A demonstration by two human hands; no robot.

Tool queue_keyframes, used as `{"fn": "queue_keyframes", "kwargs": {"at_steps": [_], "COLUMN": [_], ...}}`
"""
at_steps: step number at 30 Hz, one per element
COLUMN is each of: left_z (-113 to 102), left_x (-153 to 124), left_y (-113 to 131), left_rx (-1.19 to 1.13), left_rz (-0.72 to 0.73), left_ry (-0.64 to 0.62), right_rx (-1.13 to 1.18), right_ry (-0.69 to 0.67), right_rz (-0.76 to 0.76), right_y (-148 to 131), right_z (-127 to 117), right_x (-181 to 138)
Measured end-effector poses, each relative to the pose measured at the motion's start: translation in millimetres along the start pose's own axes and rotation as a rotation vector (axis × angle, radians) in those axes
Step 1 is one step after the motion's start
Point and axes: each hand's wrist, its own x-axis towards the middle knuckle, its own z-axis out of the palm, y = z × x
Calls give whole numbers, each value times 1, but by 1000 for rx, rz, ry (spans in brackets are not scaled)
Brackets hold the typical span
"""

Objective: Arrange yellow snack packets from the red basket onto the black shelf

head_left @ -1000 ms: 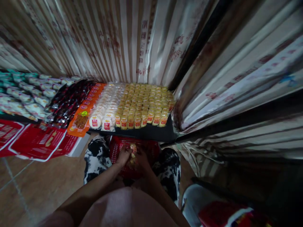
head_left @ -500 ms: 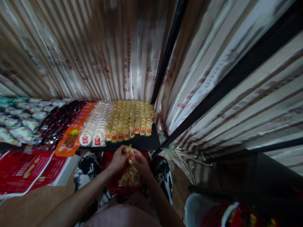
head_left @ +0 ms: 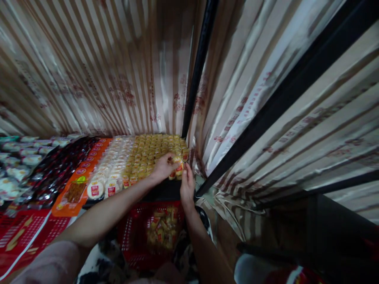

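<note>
**Both hands at the corner of the yellow rows**

The left hand (head_left: 162,169) reached up and away from the basket (head_left: 126,232) to the shelf (head_left: 166,191) just beyond it. Its grip was closed on 1 yellow pack (head_left: 179,163), thumb and fingers curled round the near side. The pack sat at the front corner of the yellow rows (head_left: 151,152), beyond the basket's far right corner, touching its neighbours.

The right hand (head_left: 187,188) rose from the basket's right side. Its fingers pointed up and met the pack's right edge. I could not tell whether that grip pinched the pack or only rested against it.

The basket was red and stood on the floor between the person's knees, straight below the hands. Loose packs (head_left: 162,230) of the same yellow kind lay in its right half.

Beyond the basket and to its left, white packs (head_left: 114,165) lay beside the yellow rows. Orange packs (head_left: 75,189) came next, then dark packs (head_left: 59,169). Red boxes (head_left: 20,232) lay flat far to the basket's left.

A black post (head_left: 197,75) stood up from behind the yellow rows, beyond the basket's right edge. A striped curtain (head_left: 103,79) hung behind the whole shelf.
</note>
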Motion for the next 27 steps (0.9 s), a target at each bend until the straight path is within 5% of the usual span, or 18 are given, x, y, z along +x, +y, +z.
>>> {"fn": "queue_keyframes", "kwargs": {"at_steps": [4, 11, 27], "left_z": [12, 42, 68], "left_x": [38, 80, 88], "left_y": [13, 23, 3], "left_rx": [82, 176, 581], "left_rz": [17, 58, 142], "left_ry": [22, -12, -221], "right_rx": [-97, -259, -281], "right_ry": [72, -23, 1], "right_rz": [78, 136, 85], "right_y": [17, 40, 41], "right_z": [-2, 9, 5], "right_x": [15, 21, 22]}}
